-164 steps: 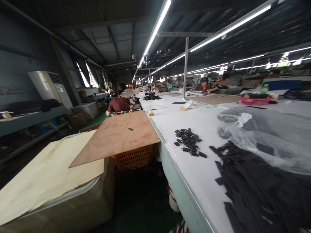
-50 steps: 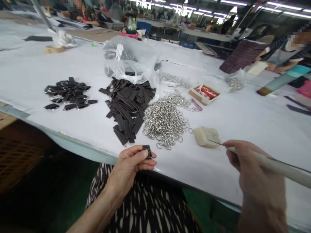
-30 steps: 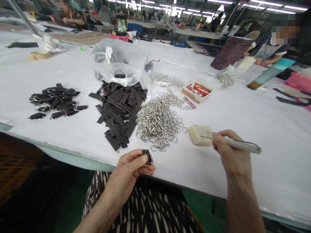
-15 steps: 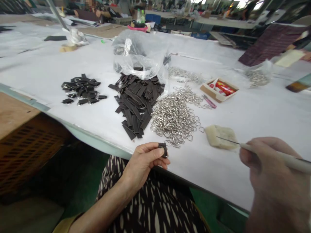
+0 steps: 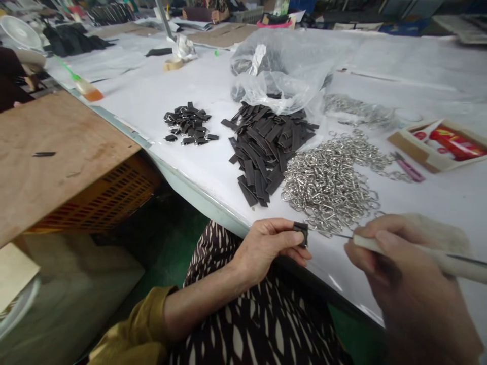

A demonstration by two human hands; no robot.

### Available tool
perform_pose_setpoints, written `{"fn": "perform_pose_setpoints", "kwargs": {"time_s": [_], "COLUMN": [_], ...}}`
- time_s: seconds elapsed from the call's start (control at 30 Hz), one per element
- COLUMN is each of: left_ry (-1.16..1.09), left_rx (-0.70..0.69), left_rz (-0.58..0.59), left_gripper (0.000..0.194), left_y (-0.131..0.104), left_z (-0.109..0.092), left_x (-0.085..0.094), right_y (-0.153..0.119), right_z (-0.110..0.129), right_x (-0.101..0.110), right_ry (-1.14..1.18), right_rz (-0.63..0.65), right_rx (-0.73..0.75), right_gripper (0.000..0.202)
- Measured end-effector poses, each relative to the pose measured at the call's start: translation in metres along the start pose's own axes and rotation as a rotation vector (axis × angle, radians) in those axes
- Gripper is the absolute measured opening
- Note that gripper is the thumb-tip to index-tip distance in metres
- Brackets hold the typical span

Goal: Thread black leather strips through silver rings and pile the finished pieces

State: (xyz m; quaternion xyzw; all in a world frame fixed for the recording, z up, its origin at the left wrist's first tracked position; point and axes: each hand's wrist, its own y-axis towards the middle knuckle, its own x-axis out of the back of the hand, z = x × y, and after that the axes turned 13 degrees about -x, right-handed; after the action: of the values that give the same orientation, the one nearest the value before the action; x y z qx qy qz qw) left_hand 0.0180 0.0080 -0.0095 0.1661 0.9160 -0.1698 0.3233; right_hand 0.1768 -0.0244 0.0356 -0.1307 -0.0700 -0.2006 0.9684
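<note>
Near the table's front edge my left hand (image 5: 262, 251) pinches a small folded dark strip (image 5: 302, 229) between thumb and fingers. Wrapped in my right hand (image 5: 411, 274) is a white-handled awl (image 5: 366, 243), its thin metal tip pointing left towards the strip but apart from it. Behind the hands lie a heap of silver metal rings (image 5: 329, 182) and a pile of flat dark strips (image 5: 266, 137). Farther left is a small group of dark folded pieces with rings (image 5: 188, 124). My right hand partly hides a pale yellowish block (image 5: 449, 233).
A clear plastic bag (image 5: 285, 66) stands behind the strips. To the right are pink-handled snippers (image 5: 411, 170) and a cardboard box (image 5: 422, 152) with red tubes. A wooden board (image 5: 57, 152) over an orange crate (image 5: 110, 197) borders the left. A tape roll (image 5: 173, 64) lies farther back.
The view has swung left, so things appear shifted right. My right hand has brought the awl from the pale block towards the strip in my left hand, which keeps its pinch.
</note>
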Motion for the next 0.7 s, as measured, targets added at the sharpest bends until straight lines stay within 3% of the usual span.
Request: {"fn": "perform_pose_setpoints", "kwargs": {"time_s": [0.37, 0.5, 0.7], "left_ry": [-0.104, -0.111, -0.094], "left_rx": [0.025, 0.026, 0.025], "left_rz": [-0.010, -0.016, -0.032], "left_gripper": [0.029, 0.030, 0.030], "left_y": [-0.003, -0.003, -0.003], "left_z": [-0.006, -0.005, -0.004], "left_x": [0.000, 0.001, 0.001], "right_y": [0.000, 0.002, 0.004], "right_z": [0.005, 0.002, -0.010], "right_x": [-0.014, -0.017, -0.016], "right_ry": [-0.035, -0.017, 0.083], "right_rz": [0.014, 0.012, 0.109], "right_rx": [-0.110, -0.075, -0.128], "right_gripper": [0.016, 0.018, 0.019]}}
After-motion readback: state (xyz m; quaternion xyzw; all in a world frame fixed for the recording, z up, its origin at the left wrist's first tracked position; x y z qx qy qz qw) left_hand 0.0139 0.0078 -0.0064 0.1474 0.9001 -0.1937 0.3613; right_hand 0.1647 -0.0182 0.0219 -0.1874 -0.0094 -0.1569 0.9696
